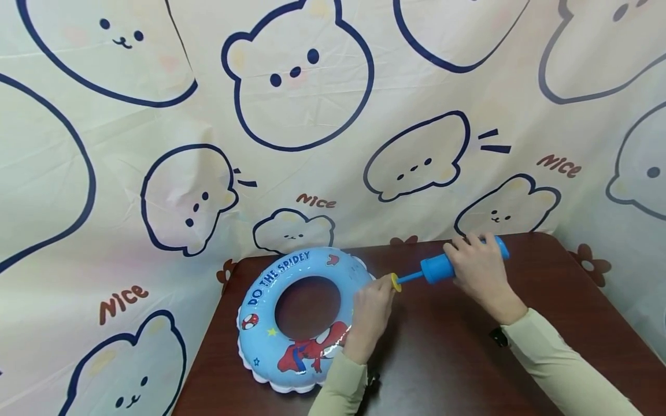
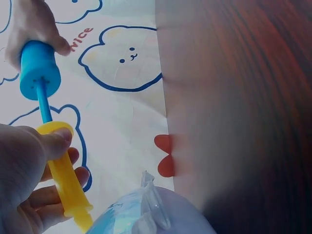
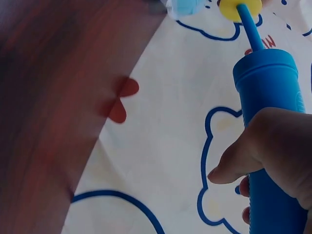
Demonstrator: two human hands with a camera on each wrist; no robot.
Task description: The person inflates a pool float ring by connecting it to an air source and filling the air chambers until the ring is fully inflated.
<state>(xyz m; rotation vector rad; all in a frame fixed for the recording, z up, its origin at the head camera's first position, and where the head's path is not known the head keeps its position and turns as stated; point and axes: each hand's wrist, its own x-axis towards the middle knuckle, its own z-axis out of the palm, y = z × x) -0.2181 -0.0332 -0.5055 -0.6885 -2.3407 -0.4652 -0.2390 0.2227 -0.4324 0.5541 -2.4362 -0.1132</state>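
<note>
A blue hand pump with a yellow front section spans both hands above the table. My left hand grips the yellow section, thumb on its round flange in the left wrist view. Around the blue barrel curl the fingers of my right hand. A thin blue rod shows between barrel and flange. Beside my left hand lies a light blue inflated swim ring with cartoon prints. The yellow tip points down beside the ring; whether it sits in a valve cannot be told.
A dark brown wooden table carries the ring. Behind and beside it hangs a pale cloth with bear outlines, close to the table's back edge. A dark strap piece sits under the right sleeve.
</note>
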